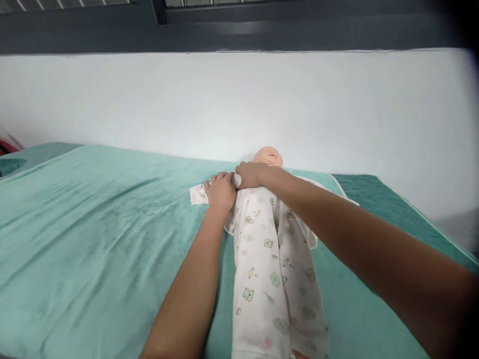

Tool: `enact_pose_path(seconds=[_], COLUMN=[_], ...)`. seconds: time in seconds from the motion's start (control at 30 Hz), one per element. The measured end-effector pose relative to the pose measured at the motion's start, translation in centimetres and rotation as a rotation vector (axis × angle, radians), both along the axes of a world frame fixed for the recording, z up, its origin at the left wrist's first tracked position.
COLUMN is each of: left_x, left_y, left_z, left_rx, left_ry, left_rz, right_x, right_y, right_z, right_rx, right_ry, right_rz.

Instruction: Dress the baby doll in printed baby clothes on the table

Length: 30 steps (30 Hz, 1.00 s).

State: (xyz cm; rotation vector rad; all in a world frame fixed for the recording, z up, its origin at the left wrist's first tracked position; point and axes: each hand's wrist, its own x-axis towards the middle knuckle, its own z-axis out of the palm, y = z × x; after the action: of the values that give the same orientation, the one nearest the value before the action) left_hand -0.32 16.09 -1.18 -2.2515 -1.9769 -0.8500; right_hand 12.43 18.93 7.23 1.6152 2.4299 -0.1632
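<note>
A baby doll (pixel 268 156) lies on its back, its head toward the wall and only partly visible above my right forearm. White printed pants (pixel 258 249) with green animal figures cover its legs. Out to the left stretches the white sleeve (pixel 198 195) of a baby shirt. My left hand (pixel 221 192) is closed over that sleeve, fingers curled. Crossing the doll's chest, my right hand (pixel 251 174) grips the shirt near the shoulder with bent fingers. A patch of white cloth (pixel 236 180) shows between both hands. The doll's arm is hidden.
A light green blanket (pixel 112 239) with soft wrinkles lies under the doll. Darker green cloth (pixel 364 192) shows at the right. Behind stands a white wall (pixel 187 104) below a dark window frame (pixel 239 35). Something red (pixel 7 146) sits at the far left edge.
</note>
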Motion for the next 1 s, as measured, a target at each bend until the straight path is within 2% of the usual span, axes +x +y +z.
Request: enact_pose_path(seconds=[0.17, 0.37, 0.5, 0.8, 1.0], left_x=[-0.5, -0.3, -0.1, -1.0, -1.4], left_y=[0.0, 0.2, 0.0, -0.2, -0.1], left_z=[-0.3, -0.1, 0.1, 0.3, 0.1], left_rx=[-0.010, -0.051, -0.069, -0.019, -0.098], left_ry=[-0.007, -0.003, 0.013, -0.087, -0.071], left_rz=[0.051, 0.056, 0.072, 0.074, 0.140], right_x=[0.5, -2.3, -2.5, 2.2, 5.5], right_y=[-0.5, 0.7, 0.8, 0.8, 0.4], right_z=[0.9, -0.5, -0.3, 1.3, 2.9], right_rx=[-0.056, -0.079, -0.098, 0.001, 0.081], right_ry=[-0.052, -0.102, -0.106, 0.065, 0.088], right_rz=[-0.019, 0.011, 0.023, 0.024, 0.008])
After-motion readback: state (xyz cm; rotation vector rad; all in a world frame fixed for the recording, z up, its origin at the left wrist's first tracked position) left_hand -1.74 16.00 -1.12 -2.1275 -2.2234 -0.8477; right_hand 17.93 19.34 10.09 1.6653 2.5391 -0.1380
